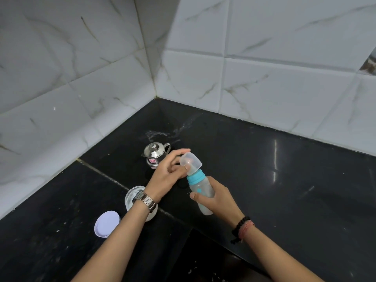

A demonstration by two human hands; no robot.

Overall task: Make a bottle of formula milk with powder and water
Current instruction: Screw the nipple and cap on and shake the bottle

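We grip the baby bottle in our right hand while our left hand pinches its clear cap above the black counter.

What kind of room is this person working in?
Most likely a home kitchen corner: a black stone counter meets white marbled wall tiles, and a small steel pot stands by an open powder jar near the baby bottle.

only one view was given, taken from a wide-angle camera worn on the person's head. it was aimed forward and down at a black stone counter set into a corner of white marbled wall tiles. both forearms were seen reaching in from the bottom edge, close below the lens. straight tile lines were bent by the wide lens.
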